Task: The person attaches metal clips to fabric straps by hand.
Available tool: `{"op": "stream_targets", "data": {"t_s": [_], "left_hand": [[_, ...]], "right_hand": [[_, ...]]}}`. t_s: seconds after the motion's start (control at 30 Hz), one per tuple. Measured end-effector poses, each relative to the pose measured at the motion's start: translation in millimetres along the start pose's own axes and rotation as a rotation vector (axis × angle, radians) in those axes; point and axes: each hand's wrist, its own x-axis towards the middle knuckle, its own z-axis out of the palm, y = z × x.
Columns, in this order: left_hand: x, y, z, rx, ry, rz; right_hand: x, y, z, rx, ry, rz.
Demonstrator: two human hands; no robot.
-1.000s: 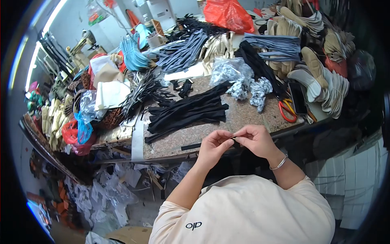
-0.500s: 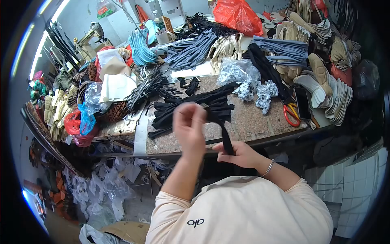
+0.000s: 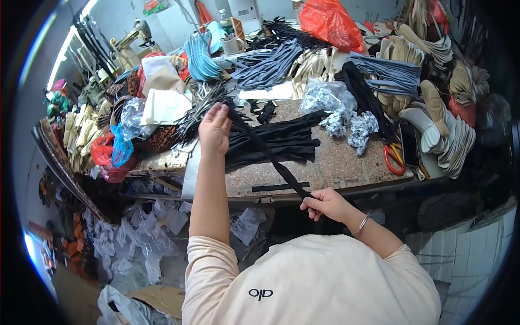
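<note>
A long black fabric strip (image 3: 283, 171) is stretched diagonally between my two hands. My left hand (image 3: 215, 131), raised over the left part of the table, has its fingers closed at the strip's upper end. Down by the table's front edge, my right hand (image 3: 329, 206) pinches the lower end between thumb and fingers. Beneath the stretched strip lies a flat pile of black fabric strips (image 3: 292, 142), partly covered by it. One short black piece (image 3: 279, 187) rests by itself close to the front edge.
Crumpled foil-like wrapping (image 3: 362, 135), red-handled scissors (image 3: 393, 161) and a phone (image 3: 409, 145) lie on the right. Grey-blue strips (image 3: 268, 67) are heaped behind. A bundle of thin dark strips (image 3: 200, 111) and white sheets (image 3: 167, 107) sit on the left.
My left hand has moved left and up, drawing the black strip out long and taut. My right hand has shifted slightly right. The view has also shifted a little.
</note>
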Motion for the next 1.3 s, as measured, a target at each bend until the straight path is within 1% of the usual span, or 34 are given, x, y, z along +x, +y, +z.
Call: {"op": "stream_targets", "data": {"t_s": [0.07, 0.1, 0.23, 0.27, 0.4, 0.43, 0.57, 0.6, 0.73, 0.9, 0.93, 0.97, 1.03, 1.07, 1.1, 1.13, 1.17, 1.2, 1.23, 1.27, 1.3], "left_hand": [[6.5, -10.6, -13.0, -0.078, -0.057, -0.193], [8.9, -13.1, -15.9, -0.080, -0.046, -0.184], [18.2, -23.1, -25.4, -0.086, 0.155, -0.230], [18.9, -25.9, -32.0, -0.086, 0.165, -0.226], [25.1, -41.2, -48.5, -0.121, 0.026, -0.315], [28.4, -43.6, -50.5, -0.121, 0.025, -0.314], [39.1, -52.8, -62.3, -0.109, 0.201, -0.234], [42.1, -56.4, -65.2, -0.111, 0.206, -0.232], [52.1, -67.4, -71.5, -0.147, 0.514, -0.182], [47.1, -58.4, -65.4, -0.175, 0.605, -0.178], [46.1, -61.7, -75.6, -0.181, 0.569, -0.152], [39.3, -61.4, -92.9, -0.144, 0.414, -0.052], [1.0, -23.0, -104.9, 0.188, 0.275, 0.078], [-31.6, 5.6, -107.2, 0.344, 0.208, 0.027], [-63.8, 26.2, -97.5, 0.454, 0.212, 0.088], [-88.4, 41.7, -102.5, 0.682, 0.169, 0.077], [-107.3, 54.0, -120.5, 1.226, 0.072, 0.045], [-131.1, 48.4, -131.2, 1.389, 0.101, 0.227], [-149.1, 49.0, -106.0, 1.578, 0.157, 0.527], [-160.9, 45.7, -77.8, 1.526, 0.145, 0.606], [-177.2, 41.8, -48.0, 1.413, -0.049, 0.587]], "right_hand": [[-0.8, 0.9, 2.4, -0.081, 0.013, 0.022], [0.0, 4.1, 3.9, -0.089, 0.001, 0.023], [9.2, 25.4, 10.6, 0.062, 0.139, -0.059], [10.4, 25.8, 12.0, 0.058, 0.130, -0.055], [12.6, 25.4, 15.7, -0.014, 0.148, -0.035], [13.3, 25.1, 16.9, -0.014, 0.148, -0.037], [14.7, 26.3, 26.4, -0.136, 0.245, -0.192], [15.5, 24.8, 29.0, -0.139, 0.241, -0.191], [14.2, 14.3, 43.5, -0.383, 0.293, -0.537], [6.1, 14.6, 58.6, -0.326, 0.309, -0.501], [4.1, 14.0, 58.5, -0.325, 0.307, -0.496], [1.8, 13.2, 57.1, -0.318, 0.241, -0.486], [-6.2, 9.5, 46.6, -0.301, 0.155, -0.471], [-12.1, 6.9, 38.7, -0.292, 0.133, -0.465], [-18.4, 2.6, 30.5, -0.284, 0.189, -0.465], [-24.2, -3.8, 21.7, -0.222, 0.122, -0.352], [-29.1, -10.3, 13.6, -0.154, 0.050, -0.242], [-32.2, -16.2, 6.7, -0.082, -0.031, -0.138], [-33.4, -20.1, 1.1, -0.009, -0.118, -0.038], [-30.1, -23.5, 0.8, -0.016, -0.152, -0.045], [-24.3, -26.1, 5.5, -0.025, -0.193, -0.048]]}}
